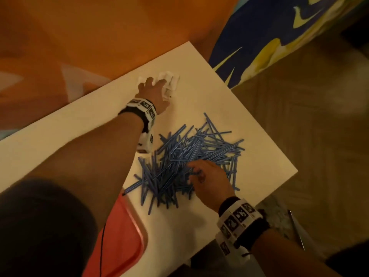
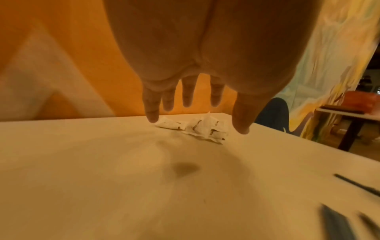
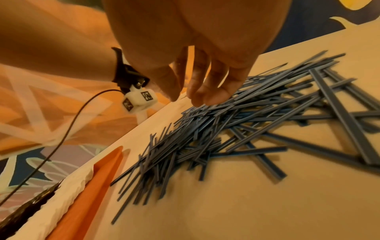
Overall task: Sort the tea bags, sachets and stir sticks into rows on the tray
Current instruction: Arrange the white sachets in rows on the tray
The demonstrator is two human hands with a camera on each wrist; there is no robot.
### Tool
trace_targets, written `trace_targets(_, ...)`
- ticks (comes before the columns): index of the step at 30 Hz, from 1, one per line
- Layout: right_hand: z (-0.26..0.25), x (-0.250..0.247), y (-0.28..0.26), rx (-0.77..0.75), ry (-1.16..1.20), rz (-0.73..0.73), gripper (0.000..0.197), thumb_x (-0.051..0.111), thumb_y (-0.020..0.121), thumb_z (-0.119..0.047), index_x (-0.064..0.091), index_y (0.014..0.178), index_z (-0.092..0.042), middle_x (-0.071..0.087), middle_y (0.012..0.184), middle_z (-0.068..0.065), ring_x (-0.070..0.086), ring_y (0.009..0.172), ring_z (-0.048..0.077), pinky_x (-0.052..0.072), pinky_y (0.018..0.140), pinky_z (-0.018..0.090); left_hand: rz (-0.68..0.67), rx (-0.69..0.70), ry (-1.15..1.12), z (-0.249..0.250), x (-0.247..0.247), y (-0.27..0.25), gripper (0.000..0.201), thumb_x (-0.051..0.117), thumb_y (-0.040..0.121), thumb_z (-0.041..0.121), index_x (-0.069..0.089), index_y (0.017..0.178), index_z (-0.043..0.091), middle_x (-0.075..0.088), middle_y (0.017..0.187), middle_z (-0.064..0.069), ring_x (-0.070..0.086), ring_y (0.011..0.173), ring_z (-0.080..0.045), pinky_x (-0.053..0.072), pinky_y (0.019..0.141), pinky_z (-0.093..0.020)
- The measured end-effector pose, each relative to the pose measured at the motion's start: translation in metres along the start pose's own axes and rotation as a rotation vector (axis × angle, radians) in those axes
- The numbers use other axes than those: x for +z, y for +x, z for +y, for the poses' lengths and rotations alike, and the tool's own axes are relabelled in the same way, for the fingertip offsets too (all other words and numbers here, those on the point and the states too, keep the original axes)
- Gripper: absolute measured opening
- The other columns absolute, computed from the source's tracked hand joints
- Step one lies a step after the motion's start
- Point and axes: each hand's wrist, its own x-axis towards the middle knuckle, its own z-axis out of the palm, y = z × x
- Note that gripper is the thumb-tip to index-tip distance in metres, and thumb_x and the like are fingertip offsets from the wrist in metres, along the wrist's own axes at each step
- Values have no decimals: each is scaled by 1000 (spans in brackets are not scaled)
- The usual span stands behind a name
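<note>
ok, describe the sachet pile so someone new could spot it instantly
Start at the white square tabletop. Beyond the big heap of thin blue plastic stir sticks, near the far edge, the left hand hovers over a small cluster of crumpled white paper sachets, the only white, flat packets there.

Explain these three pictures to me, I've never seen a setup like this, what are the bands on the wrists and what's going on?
No machine here: a person works bare-handed, wearing a camera band on each wrist and a head camera. The head view looks down on a white table. The other two look along each hand. The left hand reaches with straight fingers over a few white sachets and holds nothing. The right hand hovers over a jumbled pile of blue stir sticks, fingers loosely bent, apparently empty. A red tray sits at the near edge.
</note>
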Motion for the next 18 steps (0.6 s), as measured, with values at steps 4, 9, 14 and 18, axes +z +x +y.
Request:
trace_targets(4,11,-11,3,23,37,-19,31,56,96,-19,58,125,-31,55,110,-11,58,95,11,51,88,26,-59,15,120,6,-1,46,76,60,93,48,16,155,44,-2,166,-3,5,149,-46,20,119,-56)
trace_targets(9,20,-13,10,50,80,-18,29,58,95,-18,60,122,-30,53,105,-14,56,93,7,47,84,18,-5,107,98,6,7,57,60,69,88,29,47,144,30,33,154,-11,38,138,-36,28,116,-42)
trace_targets(14,15,-11,13,44,107,-23,27,60,95,-18,60,120,-29,55,101,-12,54,87,4,44,81,16,112,86,-25,2,13,36,23,70,88,16,67,110,11,54,126,-16,54,116,-35,42,89,-32)
trace_targets(18,9,-9,11,33,166,-27,24,62,94,-16,62,114,-28,55,93,-16,53,82,-2,45,78,16,105,3,-200,-4,15,8,15,72,81,6,60,84,13,61,99,-10,60,96,-33,42,72,-27)
